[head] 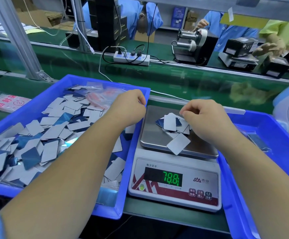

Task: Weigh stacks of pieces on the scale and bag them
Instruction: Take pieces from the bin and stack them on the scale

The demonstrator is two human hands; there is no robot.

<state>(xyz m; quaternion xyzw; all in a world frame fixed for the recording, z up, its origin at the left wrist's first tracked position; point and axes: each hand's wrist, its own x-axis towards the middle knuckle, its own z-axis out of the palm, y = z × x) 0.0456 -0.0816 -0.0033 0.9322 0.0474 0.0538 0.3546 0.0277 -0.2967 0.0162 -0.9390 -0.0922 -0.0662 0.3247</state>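
Two bare hands are out, and one white digital scale (174, 178) sits between two blue plastic trays. Its green display shows digits that look like 78.8. On the steel pan lies a small heap of white-and-blue rectangular pieces (172, 125), too overlapped to count. The right hand (204, 112) hovers just over that heap, fingers curled at its top edge; whether they pinch a piece I cannot tell. The left hand (130, 106) hangs loosely curled above the left tray (95, 209), heaped with loose pieces.

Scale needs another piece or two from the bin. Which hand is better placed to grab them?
Probably the left hand: it hovers over the left bin of loose pieces, while the right hand is over the pile on the scale.
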